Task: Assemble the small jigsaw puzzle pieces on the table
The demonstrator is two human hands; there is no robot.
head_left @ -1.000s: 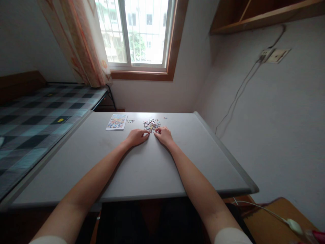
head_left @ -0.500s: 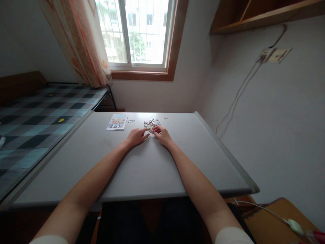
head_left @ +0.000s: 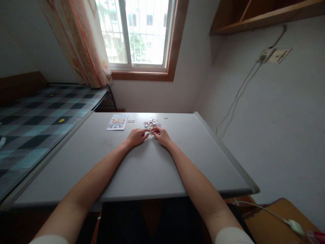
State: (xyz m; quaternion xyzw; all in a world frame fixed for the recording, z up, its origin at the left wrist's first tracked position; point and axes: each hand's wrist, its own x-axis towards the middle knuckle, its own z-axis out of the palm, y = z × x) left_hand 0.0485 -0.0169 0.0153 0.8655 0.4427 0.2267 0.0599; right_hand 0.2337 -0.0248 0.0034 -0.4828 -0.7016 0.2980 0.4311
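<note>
A pile of small coloured jigsaw pieces (head_left: pixel 152 123) lies on the grey table (head_left: pixel 142 169) toward its far edge. Both my hands rest at the near edge of the pile. My right hand (head_left: pixel 160 136) has its fingers pinched together at the pile, seemingly on a piece too small to make out. My left hand (head_left: pixel 136 136) lies beside it with its fingers curled and fingertips meeting the right hand's. A printed picture card (head_left: pixel 117 122) lies flat to the left of the pile.
A few stray pieces (head_left: pixel 131 121) sit between card and pile, another (head_left: pixel 165 118) to the right. A bed with a checked cover (head_left: pixel 33 118) borders the table's left side. The wall runs along the right; a white cable (head_left: pixel 269 211) lies lower right.
My right hand has slid a little left and forward, and its fingertips have come together with the left hand's at the near edge of the pile. The left hand has hardly moved.
</note>
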